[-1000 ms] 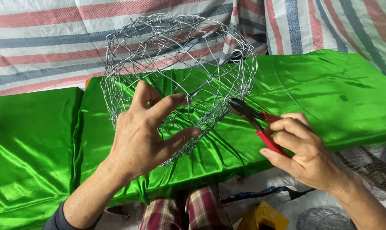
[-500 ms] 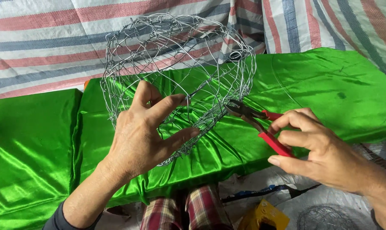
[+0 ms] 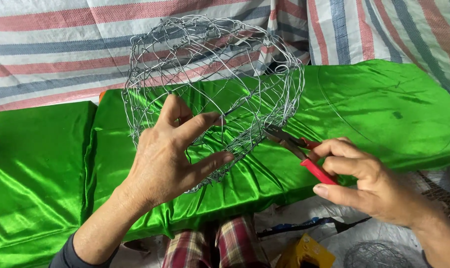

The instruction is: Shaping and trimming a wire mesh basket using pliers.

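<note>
A rounded cage of silvery wire mesh [image 3: 205, 64] stands tilted over shiny green satin cloth [image 3: 374, 109]. My left hand [image 3: 173, 154] grips the near side of the mesh, fingers spread and hooked into the wires. My right hand [image 3: 369, 181] holds red-handled pliers [image 3: 304, 154]. The dark jaws of the pliers touch the lower right edge of the mesh.
A striped red, white and blue tarp [image 3: 56, 54] hangs behind. More green cloth [image 3: 31, 173] lies at the left. My plaid-trousered legs [image 3: 220, 245], a yellow object [image 3: 304, 253] and another wire mesh piece [image 3: 376, 255] are below on the floor.
My right hand has shifted the pliers slightly leftward so that the jaws sit closer in at the mesh edge. My left hand and the mesh have stayed in place.
</note>
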